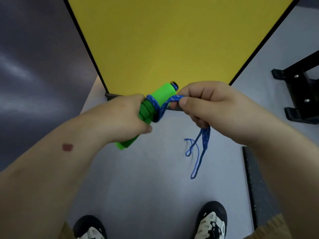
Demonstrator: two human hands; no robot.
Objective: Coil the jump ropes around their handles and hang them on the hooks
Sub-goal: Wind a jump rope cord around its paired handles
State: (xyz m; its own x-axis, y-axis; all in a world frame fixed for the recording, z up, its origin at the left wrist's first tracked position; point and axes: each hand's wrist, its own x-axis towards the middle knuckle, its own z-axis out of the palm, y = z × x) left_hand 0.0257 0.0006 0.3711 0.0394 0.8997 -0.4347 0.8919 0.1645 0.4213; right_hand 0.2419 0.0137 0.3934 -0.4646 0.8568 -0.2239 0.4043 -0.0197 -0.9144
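At mid-frame my left hand (126, 116) grips the green handles (155, 104), wrapped by a blue rope (156, 105). My right hand (207, 104) pinches the rope; its loops dangle lower right.

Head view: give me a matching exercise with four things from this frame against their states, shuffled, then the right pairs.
Things:
1. handles
2. rope
3. left hand
4. right hand

States:
A. pinches the rope near the handles
B. green, bundled together, a few blue turns around them
C. grips the handles
D. blue, loose loops hanging below a hand

Pairs: 1-B, 2-D, 3-C, 4-A
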